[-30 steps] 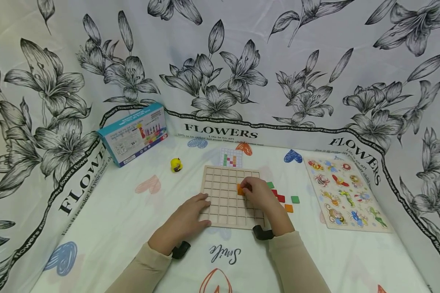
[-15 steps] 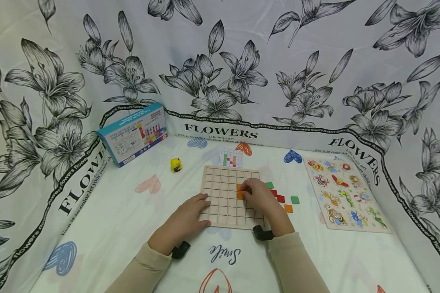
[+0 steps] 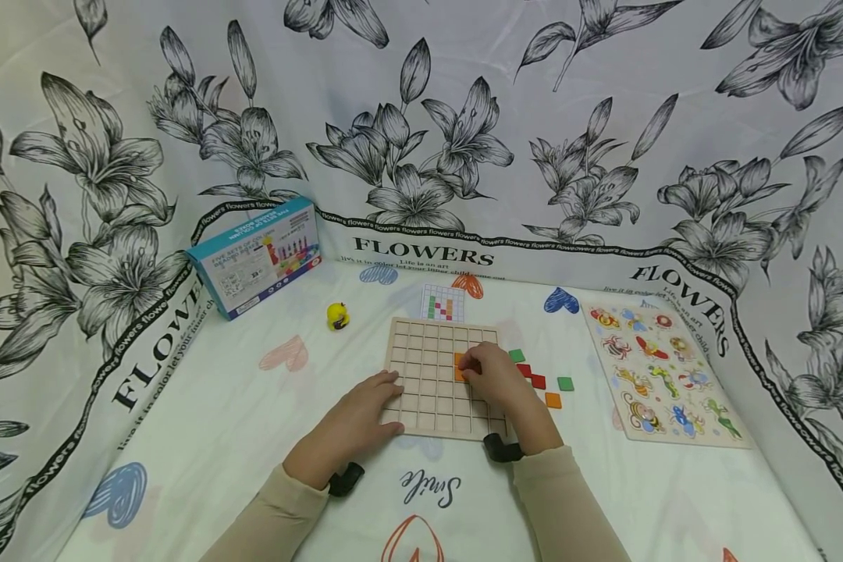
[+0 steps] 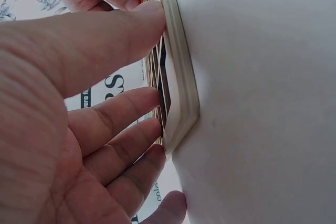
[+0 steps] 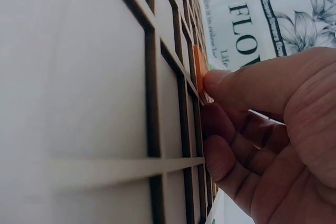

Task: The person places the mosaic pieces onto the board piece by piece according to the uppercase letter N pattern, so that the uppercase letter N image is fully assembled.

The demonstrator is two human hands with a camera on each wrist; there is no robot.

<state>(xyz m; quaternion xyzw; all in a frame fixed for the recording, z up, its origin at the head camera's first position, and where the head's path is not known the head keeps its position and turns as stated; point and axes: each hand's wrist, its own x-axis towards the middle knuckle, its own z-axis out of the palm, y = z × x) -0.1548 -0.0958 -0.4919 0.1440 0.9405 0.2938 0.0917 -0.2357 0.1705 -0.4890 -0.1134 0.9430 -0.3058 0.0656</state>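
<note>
A wooden grid board point(image 3: 421, 398) with small square cells lies flat in the middle of the table. Orange square tiles point(image 3: 458, 374) sit in its right half, one behind the other, partly covered by fingers. My right hand point(image 3: 495, 375) has its curled thumb and fingers at these tiles. In the right wrist view the thumb touches an orange tile point(image 5: 198, 69), and the other fingertips meet the grid below it. My left hand point(image 3: 354, 417) rests at the board's left edge; its fingers are extended along the rim point(image 4: 181, 77), thumb apart from them.
Loose red tiles point(image 3: 538, 381), green tiles point(image 3: 565, 383) and an orange tile point(image 3: 553, 400) lie right of the board. Behind it is a pattern card point(image 3: 432, 293). A yellow duck point(image 3: 337, 316) and a box point(image 3: 260, 257) stand left; an insect puzzle board point(image 3: 663, 375) lies right.
My right hand has shifted slightly toward me at the orange tiles, and more orange shows in the grid than one second ago. The left hand stays at the board's edge.
</note>
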